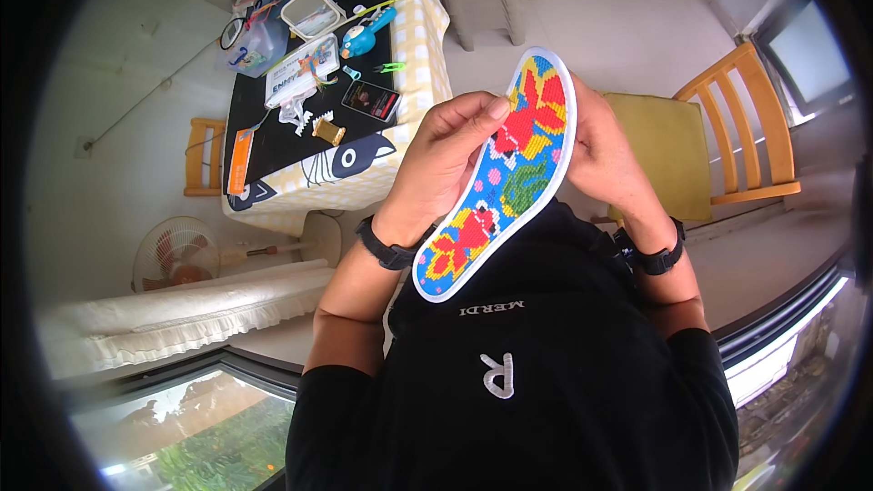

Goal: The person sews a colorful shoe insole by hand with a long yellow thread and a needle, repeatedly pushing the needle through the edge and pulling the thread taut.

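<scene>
An embroidered shoe insole (522, 177) with a white border is held up in front of my black shirt, its stitched face of red and yellow fish, green leaves and blue ground turned towards me. My left hand (453, 143) grips its left edge, thumb on the stitching near the upper fish. On the other side, my right hand (597, 140) is at the right edge, its fingers mostly hidden behind the insole; whether they hold anything else there cannot be told. Both wrists wear black bands.
On the table with a checked cloth (426, 34) lie a phone (370, 100), a card of golden thread (329, 130), green thread snips (389, 68), a plastic case (303, 71) and an orange box (239, 161). A wooden chair (743, 123) stands right, a fan (179, 256) left.
</scene>
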### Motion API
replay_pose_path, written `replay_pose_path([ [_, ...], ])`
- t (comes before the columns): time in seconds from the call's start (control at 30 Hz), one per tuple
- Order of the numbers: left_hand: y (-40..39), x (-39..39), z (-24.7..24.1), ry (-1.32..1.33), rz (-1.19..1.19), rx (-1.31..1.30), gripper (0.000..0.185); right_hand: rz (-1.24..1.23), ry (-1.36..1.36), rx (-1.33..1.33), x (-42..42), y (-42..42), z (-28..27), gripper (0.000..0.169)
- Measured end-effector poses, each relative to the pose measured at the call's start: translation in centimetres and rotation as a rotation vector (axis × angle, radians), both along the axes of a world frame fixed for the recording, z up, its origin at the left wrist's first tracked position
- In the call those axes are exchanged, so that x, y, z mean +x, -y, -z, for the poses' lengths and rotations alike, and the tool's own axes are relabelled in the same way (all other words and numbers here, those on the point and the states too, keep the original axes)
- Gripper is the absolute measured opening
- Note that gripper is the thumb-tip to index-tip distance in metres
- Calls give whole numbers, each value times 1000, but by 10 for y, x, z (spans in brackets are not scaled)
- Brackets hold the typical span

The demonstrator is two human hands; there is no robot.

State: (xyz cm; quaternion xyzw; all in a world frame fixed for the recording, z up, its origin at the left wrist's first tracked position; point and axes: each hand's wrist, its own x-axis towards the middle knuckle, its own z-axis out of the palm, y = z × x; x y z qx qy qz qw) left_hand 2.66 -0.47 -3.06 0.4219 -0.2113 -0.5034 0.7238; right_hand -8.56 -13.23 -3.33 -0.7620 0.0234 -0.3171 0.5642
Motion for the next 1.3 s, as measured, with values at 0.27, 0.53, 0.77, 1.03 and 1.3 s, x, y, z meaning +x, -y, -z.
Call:
replay_pose_path([
  [0.27,0,11,13,225,36,131,16,-102,-199,131,3,13,30,43],
  [0.53,3,13,13,223,-61,194,17,351,17,-37,11,19,19,32],
  [0.77,12,11,16,382,-103,121,14,500,218,-794,9,6,9,21],
  [1.03,14,20,30,485,-226,148,12,-148,253,253,-4,11,-20,16],
  [1.3,-71,134,45,730,-886,225,10,70,584,848,-108,141,-13,14],
])
